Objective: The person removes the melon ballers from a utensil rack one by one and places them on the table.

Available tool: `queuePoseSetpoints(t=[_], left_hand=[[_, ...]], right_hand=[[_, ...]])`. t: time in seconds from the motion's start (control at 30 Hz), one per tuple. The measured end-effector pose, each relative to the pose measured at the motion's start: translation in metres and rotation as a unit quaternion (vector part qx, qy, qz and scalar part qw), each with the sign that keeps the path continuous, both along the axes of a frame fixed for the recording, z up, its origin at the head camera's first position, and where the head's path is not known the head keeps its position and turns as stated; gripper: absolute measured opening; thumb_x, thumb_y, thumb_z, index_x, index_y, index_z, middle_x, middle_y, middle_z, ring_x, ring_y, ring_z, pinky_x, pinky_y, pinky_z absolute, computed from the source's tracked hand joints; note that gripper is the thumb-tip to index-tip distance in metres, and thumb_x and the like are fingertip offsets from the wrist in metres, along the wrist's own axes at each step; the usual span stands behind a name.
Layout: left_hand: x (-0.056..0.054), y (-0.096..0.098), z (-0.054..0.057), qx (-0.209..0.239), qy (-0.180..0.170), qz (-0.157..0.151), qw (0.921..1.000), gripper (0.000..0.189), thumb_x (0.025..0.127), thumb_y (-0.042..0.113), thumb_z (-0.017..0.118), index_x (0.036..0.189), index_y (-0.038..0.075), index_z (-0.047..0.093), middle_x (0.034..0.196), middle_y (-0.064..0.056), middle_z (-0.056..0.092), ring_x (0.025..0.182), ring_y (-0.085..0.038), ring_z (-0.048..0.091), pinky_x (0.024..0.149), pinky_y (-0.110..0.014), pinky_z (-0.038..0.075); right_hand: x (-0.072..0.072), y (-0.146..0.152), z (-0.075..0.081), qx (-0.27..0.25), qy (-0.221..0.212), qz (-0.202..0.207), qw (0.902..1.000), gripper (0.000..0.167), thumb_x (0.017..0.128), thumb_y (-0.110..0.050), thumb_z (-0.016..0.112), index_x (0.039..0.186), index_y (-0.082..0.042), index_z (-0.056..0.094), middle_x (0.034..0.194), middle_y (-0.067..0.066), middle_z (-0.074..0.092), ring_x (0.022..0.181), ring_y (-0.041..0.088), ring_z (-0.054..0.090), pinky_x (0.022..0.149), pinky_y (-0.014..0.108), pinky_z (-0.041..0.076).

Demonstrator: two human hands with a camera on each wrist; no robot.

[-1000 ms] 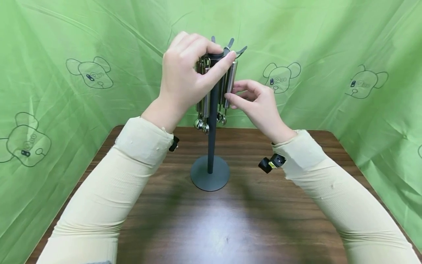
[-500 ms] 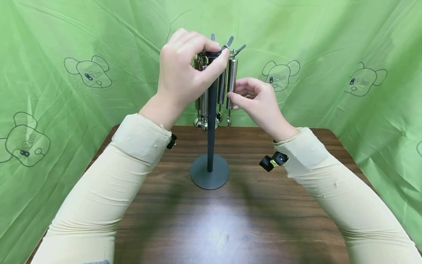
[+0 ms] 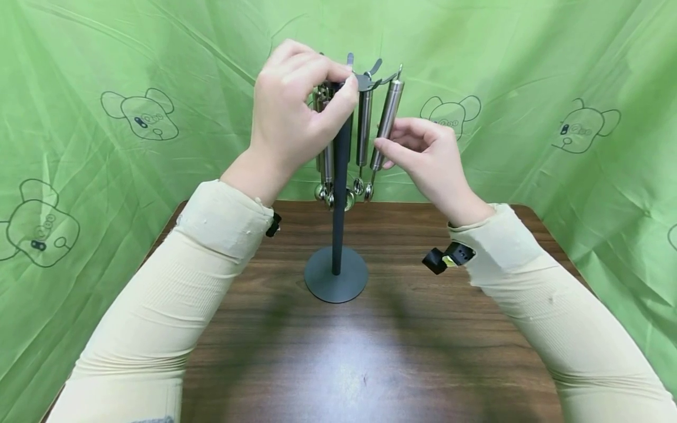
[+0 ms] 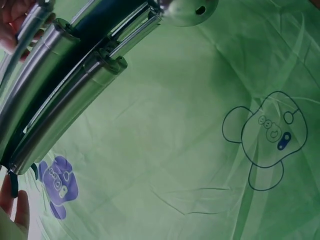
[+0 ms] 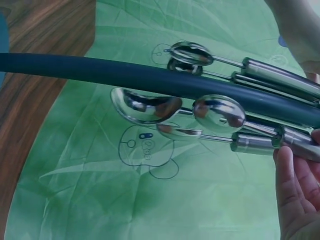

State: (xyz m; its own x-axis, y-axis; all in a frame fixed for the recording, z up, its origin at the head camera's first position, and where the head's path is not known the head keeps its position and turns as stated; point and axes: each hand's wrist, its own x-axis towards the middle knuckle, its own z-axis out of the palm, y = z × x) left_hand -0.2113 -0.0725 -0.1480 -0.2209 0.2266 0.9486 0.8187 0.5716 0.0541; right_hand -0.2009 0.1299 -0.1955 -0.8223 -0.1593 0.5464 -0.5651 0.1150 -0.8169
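A dark grey utensil stand stands upright, with several steel-handled utensils hanging from its upturned hooks. My left hand pinches the top of the stand between thumb and fingers. On the right, my right hand pinches the lower handle of a steel spoon, which tilts outward at its top. The spoon's hanging loop is beside a hook tip; whether it still touches the hook, I cannot tell. In the right wrist view, shiny spoon bowls cluster near the pole. A slotted bowl shows in the left wrist view.
The stand's round base rests on a brown wooden table. A green curtain with bear-head drawings hangs behind and along both sides. Other hanging utensils are close to the held spoon.
My right hand has moved right and slightly up with the spoon, whose handle top has swung out from the stand to the hook's tip. My left hand has shifted slightly left and up.
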Motion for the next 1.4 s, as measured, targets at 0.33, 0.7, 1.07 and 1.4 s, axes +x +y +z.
queuePoseSetpoints(t=[0.33,0.7,1.07,1.4], left_hand=[[0.000,-0.005,0.001,-0.011,0.000,0.025,0.9996,0.033,0.092,0.019,0.050,0.089,0.006,0.079,0.096,-0.007,0.078,0.085,-0.031,0.056,0.082,-0.036,0.038],[0.002,-0.004,0.002,-0.039,0.019,0.034,0.9985,0.037,0.097,0.015,0.043,0.092,0.004,0.078,0.098,-0.007,0.078,0.081,-0.030,0.059,0.079,-0.040,0.040],[0.004,0.002,0.003,-0.033,0.026,0.046,0.9981,0.040,0.100,0.027,0.049,0.080,0.004,0.075,0.082,-0.008,0.076,0.072,-0.028,0.051,0.073,-0.038,0.037],[0.007,0.005,0.003,-0.047,0.014,0.069,0.9964,0.045,0.097,0.045,0.057,0.083,0.005,0.073,0.087,-0.006,0.077,0.077,-0.028,0.057,0.079,-0.041,0.043]], right_hand=[[0.013,0.012,0.004,-0.065,-0.019,0.014,0.9976,0.015,0.083,0.001,0.074,0.097,-0.005,0.076,0.079,-0.002,0.075,0.058,0.011,0.064,0.062,0.022,0.055],[0.031,0.026,-0.019,-0.054,-0.042,-0.005,0.9976,0.015,0.083,-0.001,0.076,0.097,-0.007,0.076,0.078,-0.002,0.074,0.058,0.011,0.064,0.060,0.023,0.054],[0.039,0.036,-0.045,-0.060,-0.080,-0.031,0.9945,0.017,0.083,-0.006,0.078,0.099,-0.004,0.073,0.076,-0.001,0.073,0.059,0.011,0.064,0.060,0.023,0.054],[0.047,0.039,-0.061,-0.058,-0.101,-0.053,0.9918,0.015,0.083,-0.008,0.079,0.097,-0.008,0.073,0.077,-0.002,0.073,0.059,0.011,0.064,0.060,0.023,0.054]])
